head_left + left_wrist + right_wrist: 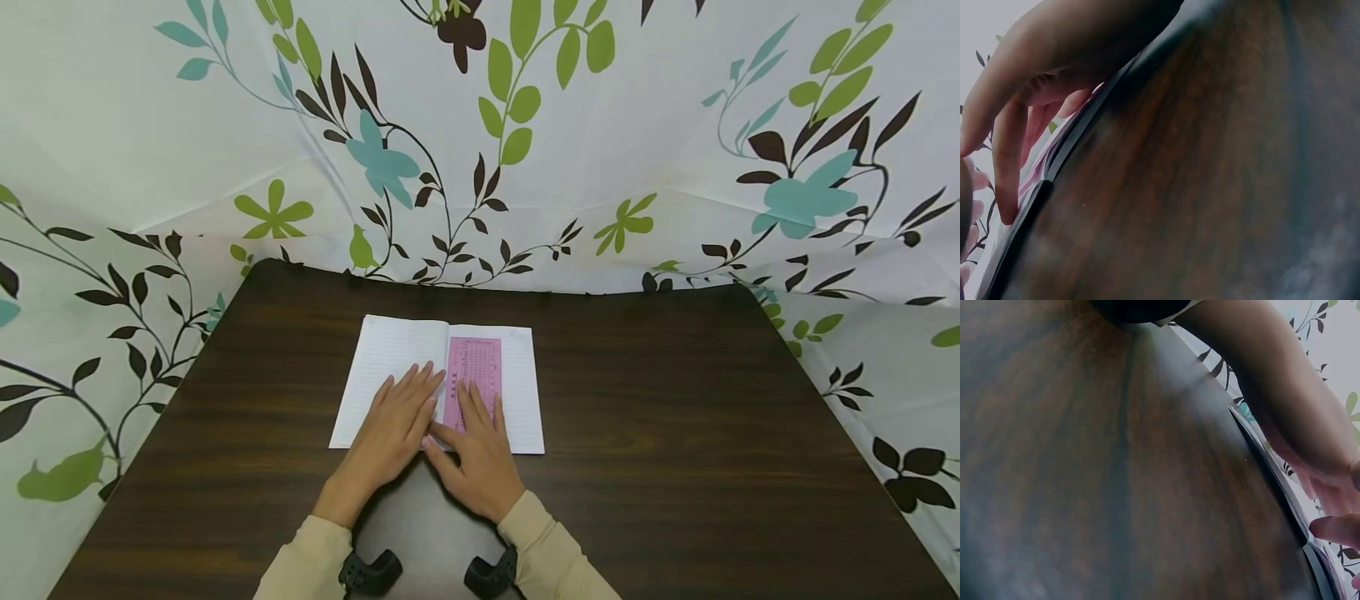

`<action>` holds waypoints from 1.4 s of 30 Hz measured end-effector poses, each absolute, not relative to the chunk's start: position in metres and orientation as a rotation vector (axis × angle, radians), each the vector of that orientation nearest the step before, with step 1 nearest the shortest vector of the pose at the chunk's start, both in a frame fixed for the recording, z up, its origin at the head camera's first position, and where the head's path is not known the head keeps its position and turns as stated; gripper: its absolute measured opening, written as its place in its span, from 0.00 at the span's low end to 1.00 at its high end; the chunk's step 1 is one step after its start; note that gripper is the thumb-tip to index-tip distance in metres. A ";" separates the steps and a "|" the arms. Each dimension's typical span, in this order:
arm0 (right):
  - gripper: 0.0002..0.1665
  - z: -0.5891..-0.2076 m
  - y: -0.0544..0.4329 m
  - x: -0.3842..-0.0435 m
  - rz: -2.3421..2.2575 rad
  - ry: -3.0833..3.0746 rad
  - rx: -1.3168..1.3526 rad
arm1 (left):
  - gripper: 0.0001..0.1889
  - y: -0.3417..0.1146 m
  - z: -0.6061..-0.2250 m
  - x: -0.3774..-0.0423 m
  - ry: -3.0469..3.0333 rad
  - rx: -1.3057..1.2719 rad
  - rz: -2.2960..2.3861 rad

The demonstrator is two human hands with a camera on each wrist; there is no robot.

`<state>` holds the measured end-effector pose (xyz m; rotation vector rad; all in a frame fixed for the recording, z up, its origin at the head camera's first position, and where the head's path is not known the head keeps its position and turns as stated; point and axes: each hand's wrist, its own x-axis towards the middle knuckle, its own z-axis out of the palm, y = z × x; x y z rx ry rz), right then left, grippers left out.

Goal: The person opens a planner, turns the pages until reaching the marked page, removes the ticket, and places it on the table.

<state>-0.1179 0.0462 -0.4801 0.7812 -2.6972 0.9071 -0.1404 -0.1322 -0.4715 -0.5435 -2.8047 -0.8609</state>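
Note:
An open notebook with lined white pages lies on the table, its spine pointing away from me. Over its right page is a flat pink rectangular sheet printed with rows and columns; my hands hide its lower part. My left hand rests on the left page with straight fingers, the fingertips near the fold. Across the lower part of the pink sheet lies my right hand, fingers extended. The thumbs come close together at the notebook's near edge. In the left wrist view, fingers touch down by the notebook's dark cover edge.
The dark wood-grain table extends on both sides of the notebook. Behind it hangs a white curtain with leaf and flower prints. Black wrist devices sit under both sleeves near the table's front edge.

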 end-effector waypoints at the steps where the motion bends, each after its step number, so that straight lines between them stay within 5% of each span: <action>1: 0.27 -0.480 0.046 -0.118 0.919 -2.692 0.781 | 0.26 -0.133 -0.473 -0.140 -2.819 -0.550 -0.860; 16: 0.20 -0.460 0.065 -0.137 0.991 -2.612 0.739 | 0.26 -0.141 -0.480 -0.135 -2.831 -0.629 -0.659; 35: 0.49 -0.445 0.103 -0.250 1.212 -3.107 0.285 | 0.27 -0.138 -0.484 -0.133 -2.903 -0.673 -0.577; 42: 0.36 -0.441 0.096 -0.261 1.192 -3.133 0.207 | 0.27 -0.138 -0.483 -0.134 -2.886 -0.660 -0.558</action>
